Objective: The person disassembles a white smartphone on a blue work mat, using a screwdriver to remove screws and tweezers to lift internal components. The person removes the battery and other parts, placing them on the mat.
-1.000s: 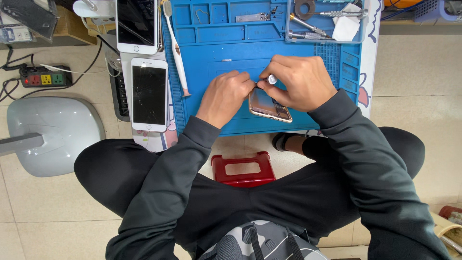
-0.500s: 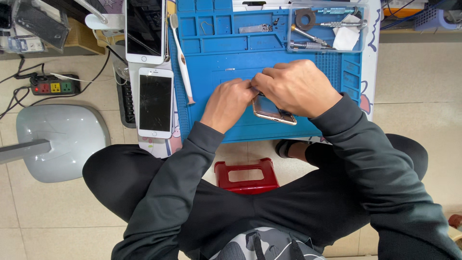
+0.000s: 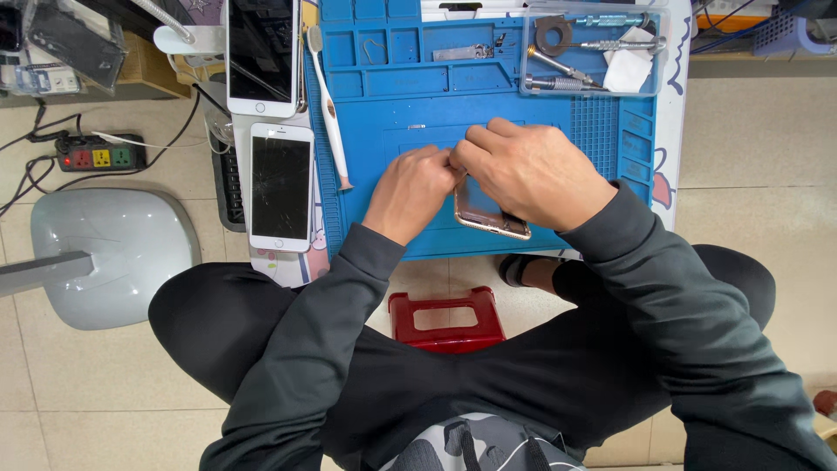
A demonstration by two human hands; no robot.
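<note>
While gripped by both hands (image 3: 475, 179): gold phone (image 3: 490, 214), long axis slanting toward lower right.

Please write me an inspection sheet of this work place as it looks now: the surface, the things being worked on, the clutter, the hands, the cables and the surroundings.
Surface: blue work mat with moulded compartments, on a low table.
Job's things: gold-edged phone at the mat's near edge, partly covered by the hands.
Clutter: two white phones lying left of the mat, the nearer one with a cracked screen; white long-handled tool; clear tray with screwdrivers and a dark ring.
Hands: left hand and right hand meet over the phone's top edge; whether they grip a tool, cannot tell.
Cables: black cords run to a power strip on the floor.
Surroundings: tiled floor, red stool, grey lamp base.
</note>
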